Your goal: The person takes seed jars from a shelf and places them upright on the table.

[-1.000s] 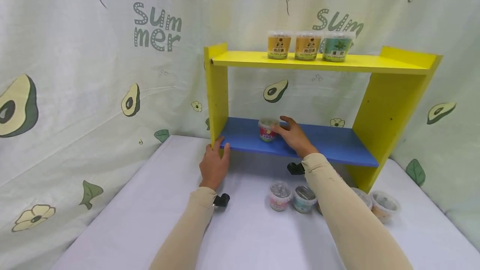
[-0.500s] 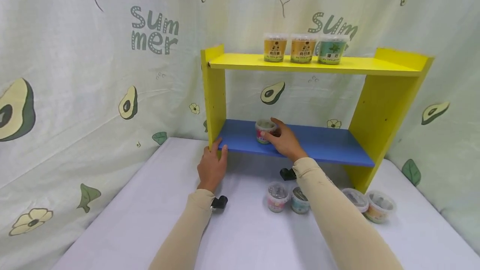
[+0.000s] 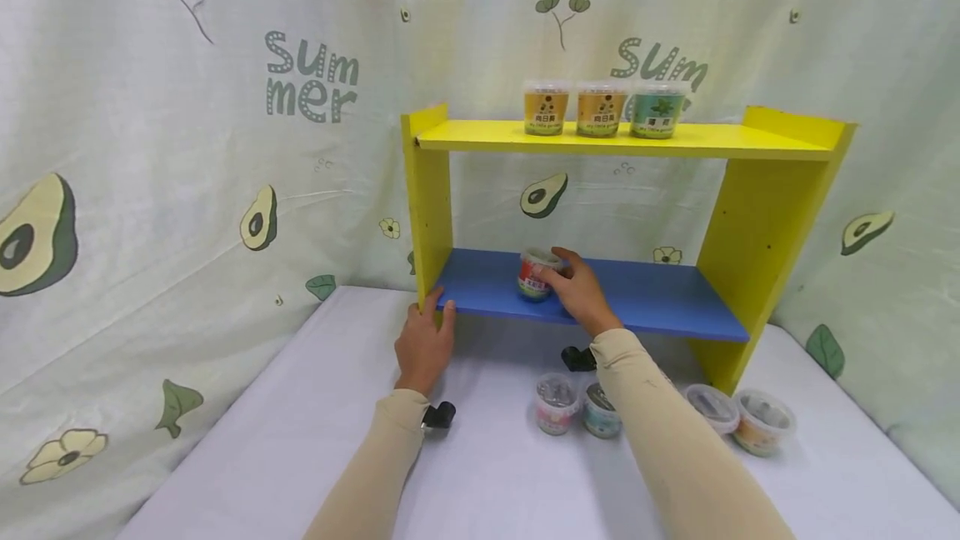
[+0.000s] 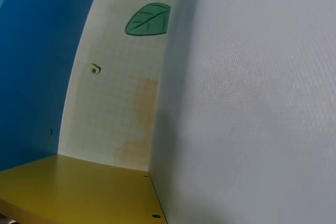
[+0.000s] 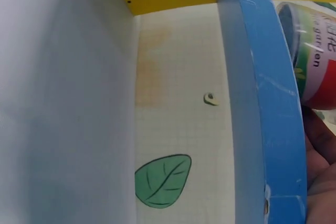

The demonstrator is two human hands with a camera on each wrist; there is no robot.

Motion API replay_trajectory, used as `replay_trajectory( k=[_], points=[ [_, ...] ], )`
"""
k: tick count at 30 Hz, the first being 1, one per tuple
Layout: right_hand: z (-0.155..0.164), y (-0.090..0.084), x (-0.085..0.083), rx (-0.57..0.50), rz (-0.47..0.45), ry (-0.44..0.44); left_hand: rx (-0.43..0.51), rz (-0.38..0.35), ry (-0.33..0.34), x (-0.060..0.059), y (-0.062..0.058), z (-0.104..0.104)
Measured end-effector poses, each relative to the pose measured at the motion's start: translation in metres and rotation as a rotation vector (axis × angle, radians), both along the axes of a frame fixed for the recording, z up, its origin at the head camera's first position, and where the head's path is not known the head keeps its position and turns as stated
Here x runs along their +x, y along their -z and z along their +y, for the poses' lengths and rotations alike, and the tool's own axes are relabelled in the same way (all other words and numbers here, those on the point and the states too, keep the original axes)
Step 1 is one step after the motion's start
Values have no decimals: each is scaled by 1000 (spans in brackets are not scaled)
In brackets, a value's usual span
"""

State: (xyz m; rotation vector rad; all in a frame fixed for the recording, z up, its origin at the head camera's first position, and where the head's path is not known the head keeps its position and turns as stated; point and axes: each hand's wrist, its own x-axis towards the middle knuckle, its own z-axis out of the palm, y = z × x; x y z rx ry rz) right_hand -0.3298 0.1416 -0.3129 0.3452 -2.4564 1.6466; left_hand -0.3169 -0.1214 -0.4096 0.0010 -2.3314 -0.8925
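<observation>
My right hand [image 3: 583, 294] grips a small lidded plastic cup [image 3: 528, 280] with a red label, its thumb across the front and its fingers at the right side. Left of the middle, the cup is at the blue board [image 3: 645, 294] of a yellow and blue shelf unit [image 3: 772, 223]. In the right wrist view the cup [image 5: 317, 66] shows above the blue board's edge, with part of the hand beside it. My left hand [image 3: 424, 350] holds the unit's lower left corner, fingers at the yellow side panel and thumb by the blue board's front edge. The left wrist view does not show that hand.
Two yellow-labelled cups [image 3: 545, 112] and a green-labelled cup [image 3: 657, 112] stand in a row on the top board [image 3: 465, 136]. Several more cups, including a pink one [image 3: 556, 415], stand on the white table [image 3: 300, 440], some partly hidden by my right sleeve. A printed cloth hangs behind.
The right hand has turned the cup, so its red label with white lettering now faces more to the front. The left hand stays at the shelf corner. The head view has shifted slightly.
</observation>
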Motion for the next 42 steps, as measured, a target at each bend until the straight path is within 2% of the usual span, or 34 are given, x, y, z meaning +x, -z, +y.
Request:
replay_trajectory(
  k=[4, 10, 17, 24, 31, 42],
  points=[
    [-1, -2, -1, -56, 32, -3, 6, 24, -16, -2, -2, -2],
    [2, 0, 4, -7, 54, 8, 2, -9, -1, 0, 1, 0],
    [-6, -4, 2, -68, 80, 1, 22, 31, -12, 2, -4, -6],
    [-2, -1, 7, -79, 70, 0, 4, 23, -20, -1, 0, -7],
    [9, 3, 13, -112, 92, 50, -4, 15, -8, -1, 4, 1],
    [10, 3, 15, -167, 120, 40, 12, -6, -6, -1, 1, 0]
  ],
)
